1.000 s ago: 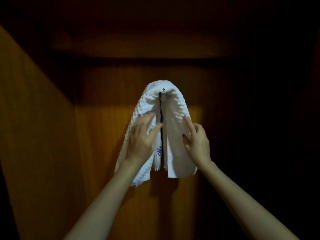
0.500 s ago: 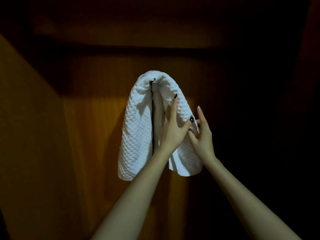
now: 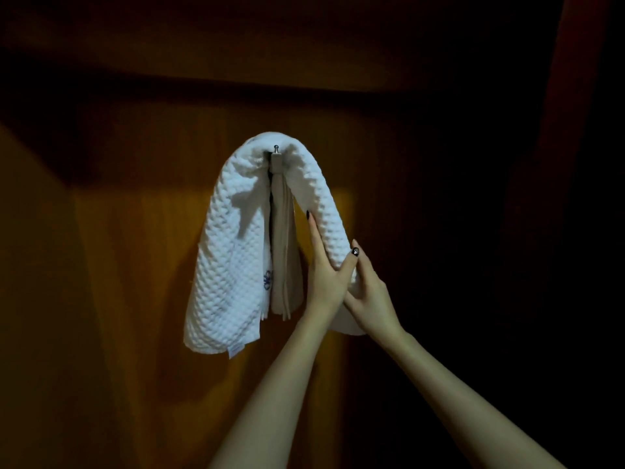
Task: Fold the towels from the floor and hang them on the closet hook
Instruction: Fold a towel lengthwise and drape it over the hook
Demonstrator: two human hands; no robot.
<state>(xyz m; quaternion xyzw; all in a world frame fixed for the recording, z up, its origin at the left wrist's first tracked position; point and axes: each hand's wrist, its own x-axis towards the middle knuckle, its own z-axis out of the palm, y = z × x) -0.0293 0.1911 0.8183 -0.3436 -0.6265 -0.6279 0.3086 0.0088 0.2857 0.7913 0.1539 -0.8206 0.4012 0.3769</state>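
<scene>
A white waffle towel (image 3: pixel 230 265) is draped over a small metal hook (image 3: pixel 276 148) on the closet's wooden back panel, one half hanging on each side. A beige folded towel (image 3: pixel 282 252) hangs from the same hook between the two halves. My left hand (image 3: pixel 324 275) has its fingers straight up along the inner side of the white towel's right half, and its thumb presses over the outside. My right hand (image 3: pixel 370 292) holds the same half lower down at its outer edge, touching my left thumb. Its fingertips are partly hidden.
The wooden closet back panel (image 3: pixel 135 265) is lit orange around the towels. A dark shelf or ceiling (image 3: pixel 270 79) runs overhead. A side wall (image 3: pixel 33 299) stands at the left, and the right side is in deep shadow.
My left hand has crossed from the white towel's left half to its right half, beside my right hand. The gap between the halves has widened and shows the beige towel.
</scene>
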